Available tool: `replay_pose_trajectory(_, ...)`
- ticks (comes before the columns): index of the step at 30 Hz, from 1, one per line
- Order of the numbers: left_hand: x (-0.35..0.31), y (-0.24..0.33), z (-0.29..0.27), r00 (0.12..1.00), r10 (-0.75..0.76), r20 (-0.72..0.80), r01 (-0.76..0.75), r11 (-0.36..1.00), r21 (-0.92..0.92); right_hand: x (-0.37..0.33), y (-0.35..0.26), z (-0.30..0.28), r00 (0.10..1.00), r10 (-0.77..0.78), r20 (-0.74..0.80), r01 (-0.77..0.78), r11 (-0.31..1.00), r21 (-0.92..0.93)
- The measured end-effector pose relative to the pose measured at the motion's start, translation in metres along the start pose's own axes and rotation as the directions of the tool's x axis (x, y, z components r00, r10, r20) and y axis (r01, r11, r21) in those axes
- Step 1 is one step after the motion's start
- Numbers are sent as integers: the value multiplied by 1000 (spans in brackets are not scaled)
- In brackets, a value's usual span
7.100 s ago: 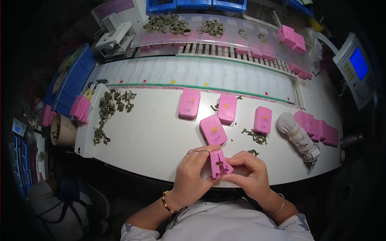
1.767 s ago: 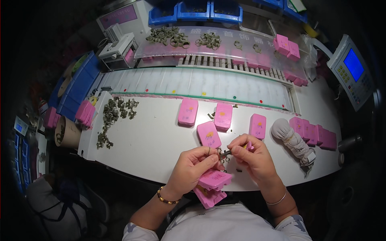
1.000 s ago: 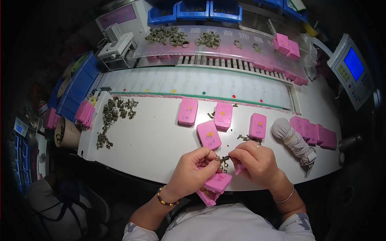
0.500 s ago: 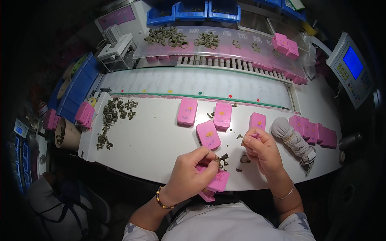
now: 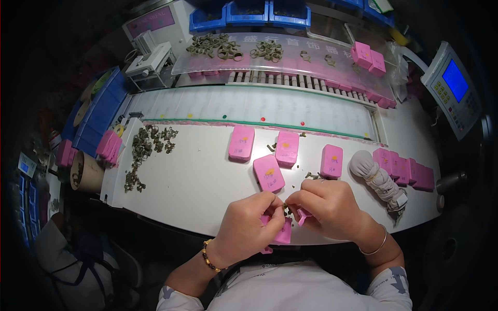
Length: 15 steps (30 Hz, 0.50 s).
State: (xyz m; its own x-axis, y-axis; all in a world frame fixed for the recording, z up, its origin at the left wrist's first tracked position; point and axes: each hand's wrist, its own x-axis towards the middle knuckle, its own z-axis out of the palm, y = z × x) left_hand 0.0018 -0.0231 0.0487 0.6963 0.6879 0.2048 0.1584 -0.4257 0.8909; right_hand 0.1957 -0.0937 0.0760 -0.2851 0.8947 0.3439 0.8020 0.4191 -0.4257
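Observation:
In front of me, my left hand (image 5: 251, 220) pinches a small dark green piece (image 5: 285, 208), probably a ring part. My right hand (image 5: 327, 205) meets it there, fingertips closed, with a thin pink piece (image 5: 304, 216) sticking out below its fingers. Whether the right fingertips also grip the green piece is hidden. Beneath my left hand lies a pink block (image 5: 282, 236), partly covered. Just beyond the hands, another pink block (image 5: 269, 173) lies flat on the white table, and small green parts (image 5: 313, 175) lie past my right hand.
More pink blocks (image 5: 241, 143) stand on the table. Heaped green ring pieces (image 5: 150, 145) lie left. A conveyor belt (image 5: 249, 106) with coloured dots crosses behind; a shelf (image 5: 290, 46) holds more rings. A cloth-wrapped bundle (image 5: 374, 179) and control panel (image 5: 452, 85) are right.
My right hand has moved left and nearer to me, bringing its fingertips to those of my left hand. The dots on the belt have shifted left.

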Motion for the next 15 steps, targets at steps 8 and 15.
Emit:
replay_pose_trajectory(8,-1,-2,2,1000,19,19,-20,999,44,1,7,2,996,-24,90,23,1000,7)
replay_pose_trajectory(15,-10,-7,-7,993,-117,-8,114,978,-172,-1,16,11,947,321,0,-305,901,308)
